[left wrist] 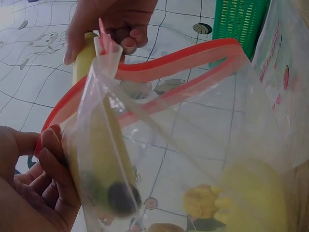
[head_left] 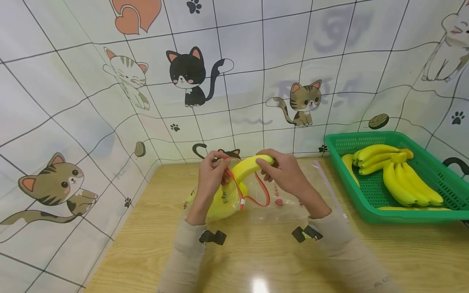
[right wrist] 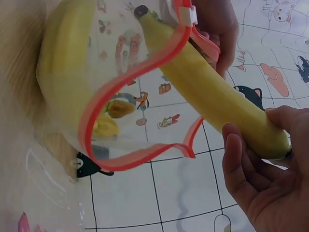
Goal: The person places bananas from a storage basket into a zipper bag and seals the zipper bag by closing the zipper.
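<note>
My right hand [head_left: 286, 173] pinches one end of a single yellow banana [head_left: 249, 166] between thumb and fingers. The other end, with a dark tip, points down inside the mouth of a clear zip bag [left wrist: 193, 125] with a red rim. My left hand [head_left: 211, 179] pinches that red rim at the bag's left side. The mouth gapes wide, and a white slider [right wrist: 188, 16] sits on the rim. Lower in the bag lie more bananas [right wrist: 63, 63], seen through the printed plastic. In the right wrist view, my right hand [right wrist: 275, 179] grips the banana near its end.
A second clear bag [head_left: 293, 209] with a pale purple zip edge and red prints lies flat on the wooden table [head_left: 264, 252]. At the right stands a green basket [head_left: 366, 203] holding bunches of bananas [head_left: 406, 179]. A cat-patterned sheet [head_left: 249, 101] hangs behind.
</note>
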The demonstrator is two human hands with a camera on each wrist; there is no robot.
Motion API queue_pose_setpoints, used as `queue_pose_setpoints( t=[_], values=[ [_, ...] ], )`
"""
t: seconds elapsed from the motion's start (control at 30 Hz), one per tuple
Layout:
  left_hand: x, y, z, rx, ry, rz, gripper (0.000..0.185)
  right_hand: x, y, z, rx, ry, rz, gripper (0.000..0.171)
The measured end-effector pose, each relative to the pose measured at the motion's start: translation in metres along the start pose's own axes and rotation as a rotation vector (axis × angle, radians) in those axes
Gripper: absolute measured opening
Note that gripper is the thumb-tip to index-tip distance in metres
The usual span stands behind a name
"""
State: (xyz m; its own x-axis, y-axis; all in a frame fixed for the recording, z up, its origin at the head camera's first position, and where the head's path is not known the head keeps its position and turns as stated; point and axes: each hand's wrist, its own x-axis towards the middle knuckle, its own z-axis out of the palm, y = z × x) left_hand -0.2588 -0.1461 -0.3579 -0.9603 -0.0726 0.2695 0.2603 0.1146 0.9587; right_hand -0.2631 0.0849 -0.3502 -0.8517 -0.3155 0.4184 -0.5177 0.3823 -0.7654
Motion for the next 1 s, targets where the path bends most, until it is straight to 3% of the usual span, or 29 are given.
queue_pose_setpoints(
  t=[0.53, 1.0],
  values=[
    [0.000, 0.003, 0.001, -0.021, 0.011, -0.006, 0.011, 0.002, 0.009, 0.056, 0.180, -0.043, 0.096, 0.036],
    [-0.003, 0.002, 0.003, -0.049, -0.019, 0.029, 0.011, 0.001, 0.019, 0.079, 0.249, -0.077, 0.183, 0.037]
  ],
)
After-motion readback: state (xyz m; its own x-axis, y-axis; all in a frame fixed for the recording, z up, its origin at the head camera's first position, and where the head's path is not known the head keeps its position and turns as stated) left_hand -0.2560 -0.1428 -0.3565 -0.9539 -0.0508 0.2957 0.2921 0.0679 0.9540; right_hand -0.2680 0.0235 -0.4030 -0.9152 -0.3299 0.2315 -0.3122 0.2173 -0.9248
